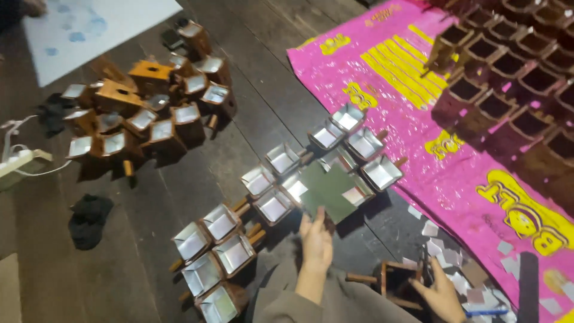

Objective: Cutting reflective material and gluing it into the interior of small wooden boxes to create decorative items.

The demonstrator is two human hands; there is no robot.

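A craft workshop floor — dark planks (239, 137) strewn with foil-lined wooden boxes (221, 224).

2 hands show: the left hand (315, 242) pinches 1 green square sheet (328, 191), the right hand (443, 293) grips 1 wooden box frame (399, 282). About 15 foil-lined wooden boxes (274, 206) lie near. 1 pink banner (418, 113), 1 black cloth (88, 220).

Hands at work among small foil-lined wooden boxes on a dark plank floor

The left hand (315, 242) holds up a flat dull-green cross-shaped card (327, 191) over a row of silver-lined wooden boxes (275, 206). The right hand (441, 293) grips an open wooden frame box (397, 282) beside the pink printed plastic sheet (418, 119), where dark unlined boxes (514, 78) stand packed together.
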